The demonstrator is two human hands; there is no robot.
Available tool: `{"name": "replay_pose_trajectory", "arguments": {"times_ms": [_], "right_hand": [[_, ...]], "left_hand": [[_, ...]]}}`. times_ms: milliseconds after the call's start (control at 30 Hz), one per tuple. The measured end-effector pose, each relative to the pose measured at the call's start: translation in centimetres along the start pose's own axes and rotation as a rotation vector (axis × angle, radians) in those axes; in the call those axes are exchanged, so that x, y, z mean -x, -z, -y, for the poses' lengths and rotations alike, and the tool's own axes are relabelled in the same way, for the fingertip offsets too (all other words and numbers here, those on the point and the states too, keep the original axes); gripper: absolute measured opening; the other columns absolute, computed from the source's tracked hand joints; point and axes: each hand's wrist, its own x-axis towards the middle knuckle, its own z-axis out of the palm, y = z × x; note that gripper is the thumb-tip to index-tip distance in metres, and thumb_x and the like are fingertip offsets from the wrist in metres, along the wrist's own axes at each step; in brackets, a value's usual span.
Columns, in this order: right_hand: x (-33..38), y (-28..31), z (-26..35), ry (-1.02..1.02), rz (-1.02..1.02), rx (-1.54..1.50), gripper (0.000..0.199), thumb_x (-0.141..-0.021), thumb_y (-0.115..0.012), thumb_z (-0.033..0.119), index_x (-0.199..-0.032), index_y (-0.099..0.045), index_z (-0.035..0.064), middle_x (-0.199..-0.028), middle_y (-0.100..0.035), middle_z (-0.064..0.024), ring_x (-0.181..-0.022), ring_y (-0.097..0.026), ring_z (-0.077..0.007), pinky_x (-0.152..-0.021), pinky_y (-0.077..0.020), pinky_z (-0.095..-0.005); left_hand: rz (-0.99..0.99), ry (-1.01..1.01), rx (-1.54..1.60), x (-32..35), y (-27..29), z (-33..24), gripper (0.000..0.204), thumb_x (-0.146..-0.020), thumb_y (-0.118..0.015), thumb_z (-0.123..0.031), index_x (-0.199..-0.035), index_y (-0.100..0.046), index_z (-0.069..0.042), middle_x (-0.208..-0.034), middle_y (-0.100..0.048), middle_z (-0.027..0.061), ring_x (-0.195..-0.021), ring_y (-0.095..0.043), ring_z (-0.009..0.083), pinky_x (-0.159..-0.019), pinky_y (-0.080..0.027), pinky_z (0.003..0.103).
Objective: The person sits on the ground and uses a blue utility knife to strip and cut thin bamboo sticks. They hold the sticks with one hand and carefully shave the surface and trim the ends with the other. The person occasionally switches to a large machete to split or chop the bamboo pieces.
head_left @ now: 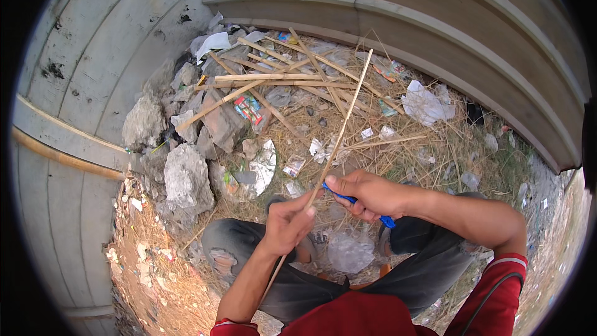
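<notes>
Left hand (287, 223) grip pinching bamboo strip (344, 122), right hand (367, 194) clasping blue knife (348, 200) against it

Littered outdoor corner: corrugated metal fence (435, 18), rubble (186, 177), dry grass (429, 149).

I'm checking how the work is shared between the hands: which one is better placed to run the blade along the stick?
Right. The right hand already grips the blue knife against the stick; the left hand grips the stick below, steadying it.
</notes>
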Motion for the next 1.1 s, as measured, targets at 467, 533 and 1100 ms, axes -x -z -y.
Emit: {"name": "replay_pose_trajectory", "arguments": {"times_ms": [467, 533, 1100], "right_hand": [[0.5, -0.1, 2.1, -0.19, 0.141, -0.192, 0.058, -0.106, -0.043, 0.061, -0.073, -0.046, 0.0132, -0.059, -0.033, 0.0055, -0.049, -0.034, -0.0062, -0.042, -0.0269, -0.0246], [0.5, -0.1, 2.2, -0.079, 0.045, -0.021, 0.057, -0.108, -0.044, 0.054, -0.079, -0.055, 0.0065, -0.059, -0.043, -0.0017, -0.048, -0.04, -0.0153, -0.047, -0.0354, -0.0336], [0.6, -0.2, 1.6, -0.207, 0.156, -0.244, 0.052, -0.108, -0.043, 0.055, -0.078, -0.045, 0.0133, -0.058, -0.036, 0.0036, -0.044, -0.028, -0.0063, -0.039, -0.0206, -0.0259]], "left_hand": [[-0.016, -0.006, 0.02, -0.2, 0.0, -0.1, 0.043, -0.106, -0.054, -0.011, -0.148, -0.052, 0.002, -0.06, -0.042, -0.0076, -0.049, -0.034, 0.0018, -0.045, -0.026, 0.022], [-0.051, -0.021, 0.025, -0.3, -0.4, -0.1, 0.041, -0.105, -0.055, -0.012, -0.143, -0.056, 0.003, -0.057, -0.039, -0.0066, -0.045, -0.032, 0.0029, -0.042, -0.026, 0.023], [0.003, 0.012, 0.022, -0.2, -0.2, -0.4, 0.045, -0.106, -0.055, -0.01, -0.149, -0.049, 0.003, -0.063, -0.044, -0.007, -0.052, -0.037, 0.002, -0.048, -0.029, 0.022]]}}
